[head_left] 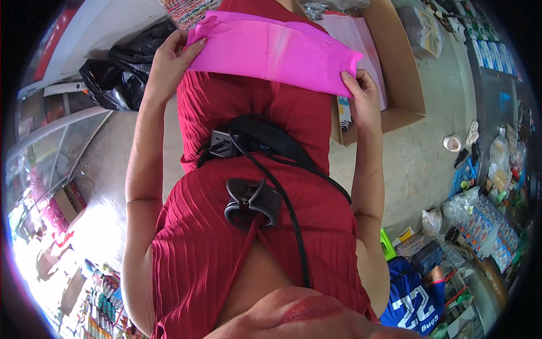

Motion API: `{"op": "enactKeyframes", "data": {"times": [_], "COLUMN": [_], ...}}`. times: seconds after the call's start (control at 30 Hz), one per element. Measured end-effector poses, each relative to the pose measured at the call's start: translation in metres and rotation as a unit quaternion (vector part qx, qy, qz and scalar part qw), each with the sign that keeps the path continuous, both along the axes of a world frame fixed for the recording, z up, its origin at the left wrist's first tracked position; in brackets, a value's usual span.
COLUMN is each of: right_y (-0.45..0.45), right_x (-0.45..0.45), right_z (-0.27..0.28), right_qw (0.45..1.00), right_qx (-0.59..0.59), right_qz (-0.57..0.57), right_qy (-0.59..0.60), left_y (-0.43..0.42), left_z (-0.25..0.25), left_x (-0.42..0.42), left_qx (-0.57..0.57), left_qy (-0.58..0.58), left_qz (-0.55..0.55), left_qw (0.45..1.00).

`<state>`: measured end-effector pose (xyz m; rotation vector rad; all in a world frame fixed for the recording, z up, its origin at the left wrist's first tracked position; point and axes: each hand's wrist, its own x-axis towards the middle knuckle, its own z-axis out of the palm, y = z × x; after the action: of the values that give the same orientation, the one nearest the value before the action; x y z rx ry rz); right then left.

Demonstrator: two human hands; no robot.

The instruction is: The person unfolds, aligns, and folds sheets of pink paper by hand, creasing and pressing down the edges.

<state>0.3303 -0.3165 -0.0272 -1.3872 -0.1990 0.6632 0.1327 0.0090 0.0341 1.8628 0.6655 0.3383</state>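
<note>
Evidently holds a thin, bright pink rectangular sheet (pixel 271 53) stretched out between both hands, over the lap of a dark red ribbed dress (pixel 226 101). Pinches one end in the left hand (pixel 171 61), thumb on top and fingers mostly hidden beneath; pinches the opposite end in the right hand (pixel 365 96) in much the same manner. Sets the hands wide, nearly the sheet's full length apart, with the right end a little nearer the body. Cannot tell whether cloth, paper or plastic, nor whether single or folded.

Seems to be at a spreading or steadying step, judging by the outstretched pose. For the next move, likely calls for matched tension at both ends and a sure pinch at each, so as not to crease or drop a corner.

Works in the air above the lap. Just beside the right hand, shows an open brown cardboard box (pixel 402 62) with pale flat sheets (pixel 368 53) inside. Outward from the left hand, shows a crumpled glossy black plastic bag (pixel 121 79), then farther out a glass-sided case (pixel 39 147). Between hands and torso, shows a black waist pouch (pixel 268 130) with a cable. Past the right hand, opens onto grey floor (pixel 451 73), pale clogs (pixel 452 142) and crowded packaged goods (pixel 490 231). Behind the right elbow, includes another person in a blue lettered shirt (pixel 402 282).
</note>
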Motion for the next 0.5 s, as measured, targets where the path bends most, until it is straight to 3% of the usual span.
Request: {"op": "enactKeyframes", "data": {"times": [0.17,0.23,0.5], "right_y": [0.004,0.002,-0.013], "right_x": [0.008,0.012,0.052], "right_z": [-0.002,0.001,0.019], "right_qw": [0.997,0.995,0.989], "right_qx": [0.076,0.091,0.101], "right_qz": [-0.02,-0.032,-0.082], "right_qy": [-0.012,-0.025,-0.071], "left_y": [0.006,-0.005,0.005], "left_z": [0.003,0.012,-0.01], "left_x": [0.008,0.016,0.073], "left_qx": [-0.099,-0.213,-0.302], "left_qy": [0.003,-0.057,-0.095], "left_qz": [-0.044,-0.002,-0.051], "left_qw": [0.994,0.975,0.947]}}
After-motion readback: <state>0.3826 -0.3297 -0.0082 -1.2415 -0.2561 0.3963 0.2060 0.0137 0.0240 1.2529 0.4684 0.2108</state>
